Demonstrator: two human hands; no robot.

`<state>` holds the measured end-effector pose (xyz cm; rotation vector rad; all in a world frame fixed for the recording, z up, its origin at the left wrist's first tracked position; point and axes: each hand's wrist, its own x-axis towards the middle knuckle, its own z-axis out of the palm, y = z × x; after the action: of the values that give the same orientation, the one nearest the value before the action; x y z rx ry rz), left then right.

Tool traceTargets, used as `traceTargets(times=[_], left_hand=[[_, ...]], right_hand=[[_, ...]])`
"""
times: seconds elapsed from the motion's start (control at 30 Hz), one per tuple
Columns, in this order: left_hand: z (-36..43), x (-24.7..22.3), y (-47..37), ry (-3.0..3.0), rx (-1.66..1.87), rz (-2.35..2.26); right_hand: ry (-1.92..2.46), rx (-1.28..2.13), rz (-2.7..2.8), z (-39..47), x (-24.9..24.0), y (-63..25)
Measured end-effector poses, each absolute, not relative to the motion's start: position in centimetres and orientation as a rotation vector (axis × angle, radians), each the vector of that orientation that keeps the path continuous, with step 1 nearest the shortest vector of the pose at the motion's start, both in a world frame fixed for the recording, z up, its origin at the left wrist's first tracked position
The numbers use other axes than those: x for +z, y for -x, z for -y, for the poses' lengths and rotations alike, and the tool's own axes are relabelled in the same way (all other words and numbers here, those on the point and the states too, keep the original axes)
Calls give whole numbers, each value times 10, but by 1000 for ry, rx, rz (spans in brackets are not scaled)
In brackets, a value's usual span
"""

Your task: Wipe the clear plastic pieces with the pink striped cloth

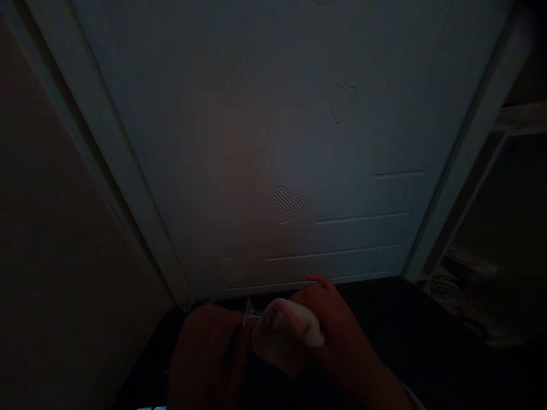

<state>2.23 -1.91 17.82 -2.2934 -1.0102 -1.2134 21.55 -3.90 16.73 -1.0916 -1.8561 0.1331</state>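
Observation:
The picture is very dark. My left hand (pixel 209 341) is closed around the foot end of what looks like a clear stemmed glass (pixel 249 310), which lies tilted sideways between my hands. Its rounded body seems to reach toward my right hand (pixel 335 324). Bunched in my right hand is a pale white and pinkish cloth (pixel 314 330), pressed against the glass. The little finger of that hand sticks out. Shadow hides most of my left fingers and the lower side of the glass.
A pale panel (pixel 239 142) with engraved hearts and lines stands in front of me. Below it is a dark surface (pixel 384 307). To the right, a shelf holds dim items (pixel 465 265) and cables. A wall (pixel 64 228) rises on the left.

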Motion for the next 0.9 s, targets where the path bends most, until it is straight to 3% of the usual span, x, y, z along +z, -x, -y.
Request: traceTargets(times=[0.37,0.9], left_hand=[[19,176,-19,2487,-1030,1074],[30,175,-22,2308,-1329,1089]], right_hand=[[1049,337,1808,43,172,-218],[909,556,1675,62,188,-225]])
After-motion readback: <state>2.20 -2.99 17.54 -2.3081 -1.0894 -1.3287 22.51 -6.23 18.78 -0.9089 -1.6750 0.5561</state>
